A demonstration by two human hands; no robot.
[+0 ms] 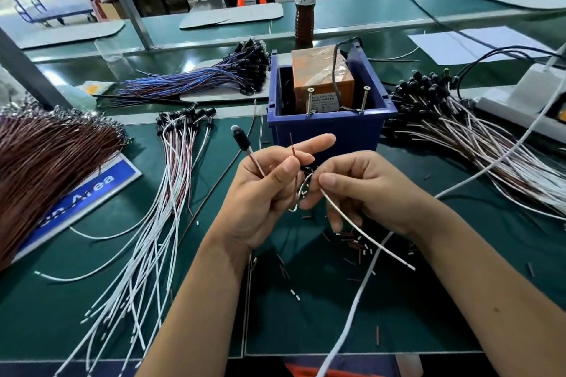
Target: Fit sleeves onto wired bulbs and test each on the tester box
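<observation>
My left hand [269,190] pinches a wired bulb; its black sleeve and clear bulb tip [240,138] stick up and to the left, and the brown wire end [292,147] rises past my thumb. The same bulb's white wire [361,231] is gripped by my right hand [367,190] and trails down to the right. Just behind both hands stands the tester box [324,79], an orange block with two screws [310,101] sticking up, set inside a blue bin [327,128].
Sleeved white-wired bulbs [171,168] fan out at the left, and a brown wire bundle [46,156] lies at the far left. More bulb bundles [444,119] lie right of the bin and behind it [226,73]. Cut sleeve bits [352,243] litter the green mat. A bottle [305,0] stands behind.
</observation>
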